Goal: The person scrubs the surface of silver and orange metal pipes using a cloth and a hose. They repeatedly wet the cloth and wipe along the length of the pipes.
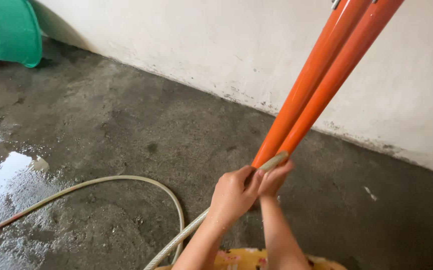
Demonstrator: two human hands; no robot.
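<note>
Left hand fingers curled around the pale hose near its end, pressed against two orange poles; right hand pinches the hose tip; hose loops across wet concrete floor.

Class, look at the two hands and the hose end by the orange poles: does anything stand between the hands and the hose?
Nothing visible does. The left hand and right hand already grip the hose near its end, which rests against the lower ends of the two orange poles. The rest of the hose loops freely over the wet concrete floor.
</note>
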